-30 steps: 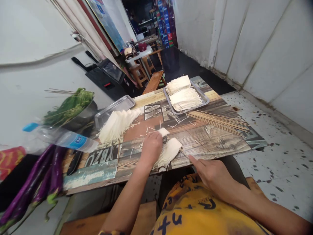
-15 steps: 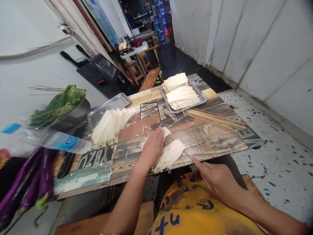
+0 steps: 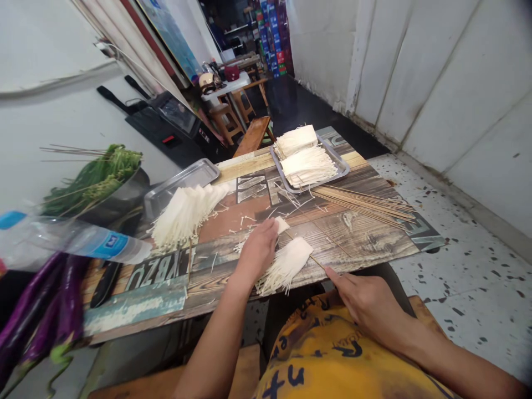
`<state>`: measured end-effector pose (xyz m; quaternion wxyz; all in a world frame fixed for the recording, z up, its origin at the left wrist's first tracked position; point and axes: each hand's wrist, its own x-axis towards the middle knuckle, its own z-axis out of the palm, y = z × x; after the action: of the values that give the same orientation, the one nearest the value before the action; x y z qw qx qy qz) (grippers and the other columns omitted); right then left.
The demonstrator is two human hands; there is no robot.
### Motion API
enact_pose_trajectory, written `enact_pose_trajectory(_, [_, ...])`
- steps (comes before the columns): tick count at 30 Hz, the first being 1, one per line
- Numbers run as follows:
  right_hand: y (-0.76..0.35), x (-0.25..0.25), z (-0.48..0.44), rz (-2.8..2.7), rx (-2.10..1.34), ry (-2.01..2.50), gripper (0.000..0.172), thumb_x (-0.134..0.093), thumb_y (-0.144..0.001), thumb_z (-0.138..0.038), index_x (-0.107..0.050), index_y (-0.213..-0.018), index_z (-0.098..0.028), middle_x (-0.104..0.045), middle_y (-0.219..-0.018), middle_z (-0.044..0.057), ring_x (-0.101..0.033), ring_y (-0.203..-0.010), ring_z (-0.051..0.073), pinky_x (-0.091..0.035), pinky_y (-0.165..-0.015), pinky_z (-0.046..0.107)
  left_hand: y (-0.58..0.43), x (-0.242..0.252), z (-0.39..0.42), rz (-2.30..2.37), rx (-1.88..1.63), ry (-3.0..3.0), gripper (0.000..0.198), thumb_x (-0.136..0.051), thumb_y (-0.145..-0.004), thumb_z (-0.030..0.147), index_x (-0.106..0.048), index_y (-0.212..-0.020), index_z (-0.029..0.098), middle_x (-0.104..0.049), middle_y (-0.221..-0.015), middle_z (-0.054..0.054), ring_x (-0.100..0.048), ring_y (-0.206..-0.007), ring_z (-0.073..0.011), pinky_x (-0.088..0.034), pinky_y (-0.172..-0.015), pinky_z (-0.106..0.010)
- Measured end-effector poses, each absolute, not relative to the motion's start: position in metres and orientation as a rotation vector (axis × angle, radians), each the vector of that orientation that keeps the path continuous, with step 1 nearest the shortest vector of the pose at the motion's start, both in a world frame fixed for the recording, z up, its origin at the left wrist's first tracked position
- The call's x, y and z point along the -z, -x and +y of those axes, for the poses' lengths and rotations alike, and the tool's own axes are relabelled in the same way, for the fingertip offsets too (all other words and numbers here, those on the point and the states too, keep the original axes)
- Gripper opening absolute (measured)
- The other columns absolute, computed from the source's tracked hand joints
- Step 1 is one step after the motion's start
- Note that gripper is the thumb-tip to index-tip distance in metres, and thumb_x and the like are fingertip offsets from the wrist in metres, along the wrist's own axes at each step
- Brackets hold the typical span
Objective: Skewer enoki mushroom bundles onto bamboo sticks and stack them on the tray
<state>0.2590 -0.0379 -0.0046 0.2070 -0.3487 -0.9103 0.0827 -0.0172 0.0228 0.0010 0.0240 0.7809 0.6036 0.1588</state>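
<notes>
My right hand [image 3: 366,293] pinches the near end of a bamboo skewer [image 3: 318,261] at the table's front edge. The skewer's other end runs into the cut base of a flat bunch of enoki mushrooms [image 3: 293,256], whose thin stems fan out to the left. My left hand [image 3: 260,246] lies beside that bunch with its fingers pressed together over a second enoki bunch [image 3: 282,224]. Part of this second bunch sticks out past the fingertips, and the rest is hidden under the hand. Another thin skewer [image 3: 337,241] lies on the table close by.
A metal tray [image 3: 343,166] with enoki stands at the back, beside a pile of skewers [image 3: 366,204]. On the left are more enoki [image 3: 178,216], an upturned clear tray [image 3: 183,180], a knife [image 3: 107,282], a water bottle [image 3: 112,244], eggplants [image 3: 70,299] and a bowl of greens [image 3: 124,194].
The view has shifted slightly, so the scene sits a little further left. Both hands keep nearly the same place and hold on the enoki and the skewer.
</notes>
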Motion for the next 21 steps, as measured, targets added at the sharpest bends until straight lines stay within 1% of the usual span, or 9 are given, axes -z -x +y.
enact_pose_trajectory(5, [-0.2596,0.0026,-0.0379,-2.547,-0.212,0.946,0.042,-0.032,-0.091,-0.007,-0.050,-0.128,-0.001,-0.065,-0.074,0.006,-0.058,-0.058,0.015,-0.042,-0.051,0.027,0.0167,-0.0021,0.0228,1.867,-0.501,-2.415,0.037,-0.038,-0.095,0.021,-0.060,-0.123,0.013,-0.057,-0.134,-0.013,-0.051,-0.127,-0.0233,-0.042,-0.108,-0.041])
enact_pose_trajectory(11, [-0.2608,0.0043,-0.0377,-2.552,-0.186,0.944,0.043,-0.034,-0.089,-0.008,-0.051,-0.128,-0.001,-0.065,-0.074,0.006,-0.057,-0.057,0.015,-0.041,-0.050,0.027,0.0171,-0.0010,0.0234,1.863,-0.502,-2.416,0.037,-0.038,-0.095,0.020,-0.059,-0.124,0.013,-0.057,-0.134,-0.013,-0.051,-0.128,-0.0239,-0.042,-0.108,-0.042])
enact_pose_trajectory(14, [-0.2606,0.0054,-0.0371,-2.536,-0.168,0.948,0.044,-0.034,-0.088,-0.006,-0.050,-0.129,-0.004,-0.065,-0.073,0.004,-0.056,-0.056,0.014,-0.040,-0.049,0.026,0.0176,0.0000,0.0239,1.852,-0.517,-2.429,0.036,-0.039,-0.095,0.020,-0.060,-0.123,0.012,-0.058,-0.133,-0.014,-0.052,-0.127,-0.0245,-0.042,-0.108,-0.041])
enact_pose_trajectory(18, [-0.2592,0.0056,-0.0364,-2.522,-0.161,0.940,0.042,-0.034,-0.089,-0.007,-0.051,-0.128,-0.004,-0.065,-0.072,0.003,-0.058,-0.058,0.014,-0.041,-0.051,0.026,0.0173,-0.0002,0.0242,1.848,-0.531,-2.447,0.035,-0.039,-0.094,0.019,-0.061,-0.121,0.015,-0.060,-0.131,-0.012,-0.053,-0.126,-0.0239,-0.045,-0.105,-0.042])
enact_pose_trajectory(21, [-0.2583,0.0050,-0.0366,-2.537,-0.142,0.951,0.040,-0.034,-0.091,-0.008,-0.052,-0.126,-0.003,-0.064,-0.069,0.003,-0.059,-0.058,0.014,-0.042,-0.052,0.026,0.0173,0.0008,0.0240,1.852,-0.520,-2.463,0.035,-0.041,-0.093,0.018,-0.061,-0.121,0.014,-0.060,-0.131,-0.013,-0.053,-0.125,-0.0250,-0.045,-0.105,-0.042])
